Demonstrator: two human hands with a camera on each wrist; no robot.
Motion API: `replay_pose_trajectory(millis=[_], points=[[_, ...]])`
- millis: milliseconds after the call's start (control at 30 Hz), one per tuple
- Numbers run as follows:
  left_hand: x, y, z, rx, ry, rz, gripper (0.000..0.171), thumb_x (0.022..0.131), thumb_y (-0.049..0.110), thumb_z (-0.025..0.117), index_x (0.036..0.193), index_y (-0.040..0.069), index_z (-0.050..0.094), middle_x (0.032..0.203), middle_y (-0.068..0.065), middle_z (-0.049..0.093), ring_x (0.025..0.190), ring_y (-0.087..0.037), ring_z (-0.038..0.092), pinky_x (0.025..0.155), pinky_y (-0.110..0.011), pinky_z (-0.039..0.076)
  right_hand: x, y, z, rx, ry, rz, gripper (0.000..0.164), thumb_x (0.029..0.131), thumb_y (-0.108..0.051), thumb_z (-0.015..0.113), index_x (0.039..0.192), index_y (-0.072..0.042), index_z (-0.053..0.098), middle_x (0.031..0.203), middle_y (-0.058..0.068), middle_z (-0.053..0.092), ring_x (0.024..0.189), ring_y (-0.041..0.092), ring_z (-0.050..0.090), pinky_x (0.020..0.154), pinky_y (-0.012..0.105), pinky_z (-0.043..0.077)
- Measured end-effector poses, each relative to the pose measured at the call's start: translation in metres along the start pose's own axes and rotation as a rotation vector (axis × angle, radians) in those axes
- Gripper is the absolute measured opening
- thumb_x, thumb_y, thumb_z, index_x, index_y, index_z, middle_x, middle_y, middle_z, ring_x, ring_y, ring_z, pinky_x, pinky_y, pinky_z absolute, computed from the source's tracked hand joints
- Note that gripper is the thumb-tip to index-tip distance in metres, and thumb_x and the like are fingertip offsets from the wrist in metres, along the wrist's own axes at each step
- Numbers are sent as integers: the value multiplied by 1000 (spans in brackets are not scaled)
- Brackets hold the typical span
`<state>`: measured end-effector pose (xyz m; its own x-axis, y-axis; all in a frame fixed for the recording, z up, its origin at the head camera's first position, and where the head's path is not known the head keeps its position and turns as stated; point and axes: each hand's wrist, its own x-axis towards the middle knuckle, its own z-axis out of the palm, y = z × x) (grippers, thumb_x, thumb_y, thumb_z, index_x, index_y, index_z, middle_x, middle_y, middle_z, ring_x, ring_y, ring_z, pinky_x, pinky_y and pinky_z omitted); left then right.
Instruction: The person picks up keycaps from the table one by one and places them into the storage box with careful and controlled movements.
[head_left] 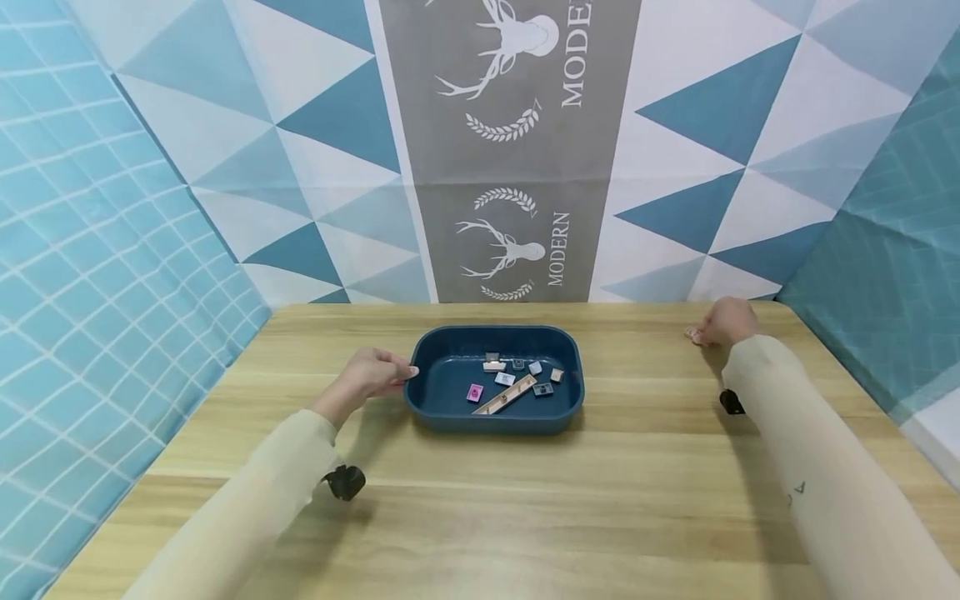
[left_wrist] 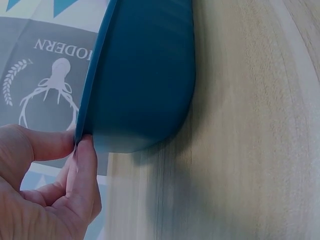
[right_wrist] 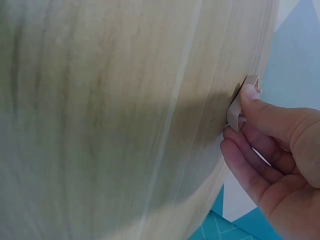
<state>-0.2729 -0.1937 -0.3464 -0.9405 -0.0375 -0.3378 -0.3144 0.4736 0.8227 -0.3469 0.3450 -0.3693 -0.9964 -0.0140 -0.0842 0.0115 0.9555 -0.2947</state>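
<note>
My left hand (head_left: 367,372) pinches the rim of a dark blue tray (head_left: 491,425) at its left end; in the left wrist view the thumb lies on one side of the rim and the fingers on the other. Inside lie several small keycaps, among them a pink keycap (head_left: 475,392) and a long beige spacebar keycap (head_left: 507,395) lying slantwise. Far to the right, near the table's back edge, my right hand (head_left: 729,322) holds a small beige angular piece (right_wrist: 235,111) between thumb and fingers, close over the wood. Part of that piece is hidden behind the thumb.
The wooden table (head_left: 480,508) ends at a patterned back wall covering (head_left: 517,150). Light blue tiled covering (head_left: 97,275) borders the left side and teal covering (head_left: 907,275) the right. A black strap piece (head_left: 345,482) hangs under the left wrist.
</note>
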Motion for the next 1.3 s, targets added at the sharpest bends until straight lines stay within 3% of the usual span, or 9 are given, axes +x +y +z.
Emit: replay_pose_trajectory(millis=[167, 300, 433, 567, 700, 967, 1167, 1300], points=[[-2, 2, -2, -1, -5, 25, 33, 92, 11, 63, 118, -10, 58, 116, -15, 58, 87, -11, 62, 94, -34, 57, -2, -5, -4, 10, 43, -50, 24, 83, -14, 72, 95, 7, 73, 95, 25, 71, 93, 43, 60, 96, 61, 46], [-2, 1, 1, 14, -14, 23, 33, 92, 10, 63, 118, -10, 59, 117, -17, 60, 87, -11, 63, 98, -38, 55, -5, 0, 1, 51, 32, -64, 22, 81, -12, 74, 87, 8, 73, 81, 21, 71, 74, 29, 61, 78, 49, 55], [-1, -4, 4, 13, -21, 23, 33, 91, 10, 64, 117, -10, 60, 121, -20, 60, 89, -11, 64, 95, -35, 57, -5, 3, 5, 25, 26, -85, 18, 80, -12, 75, 80, 6, 74, 69, 13, 69, 64, 21, 57, 63, 37, 52], [2, -1, 4, -2, -4, 18, 31, 91, 10, 64, 115, -10, 61, 126, -21, 56, 90, -11, 64, 89, -31, 59, -4, 3, 1, 44, 28, -81, 18, 80, -11, 75, 81, 6, 73, 77, 18, 70, 71, 26, 58, 65, 38, 52], [3, 1, 2, 1, 13, -3, 32, 92, 10, 64, 116, -9, 61, 125, -20, 55, 87, -10, 63, 92, -34, 57, -3, 0, 1, 75, 13, -77, 20, 80, -14, 75, 83, 6, 73, 84, 22, 69, 78, 29, 59, 69, 41, 53], [3, -2, 0, -21, 17, -1, 29, 90, 7, 65, 113, -11, 62, 119, -17, 57, 82, -9, 62, 93, -35, 57, -2, -3, 0, 90, 5, -93, 20, 79, -16, 77, 82, 4, 74, 74, 12, 70, 69, 19, 54, 58, 24, 43], [3, -2, 1, -39, 21, 5, 28, 90, 7, 65, 112, -10, 61, 111, -14, 58, 83, -9, 62, 84, -28, 60, -4, -2, -2, 132, -11, -123, 22, 78, -17, 78, 84, 4, 74, 69, 5, 70, 66, 15, 55, 58, 24, 44], [2, -2, 0, -40, 26, 7, 27, 90, 6, 65, 111, -10, 61, 108, -12, 57, 83, -9, 61, 86, -30, 60, -6, -4, 3, 161, -25, -131, 28, 78, -22, 79, 91, 3, 74, 75, 6, 72, 70, 16, 55, 59, 24, 45]])
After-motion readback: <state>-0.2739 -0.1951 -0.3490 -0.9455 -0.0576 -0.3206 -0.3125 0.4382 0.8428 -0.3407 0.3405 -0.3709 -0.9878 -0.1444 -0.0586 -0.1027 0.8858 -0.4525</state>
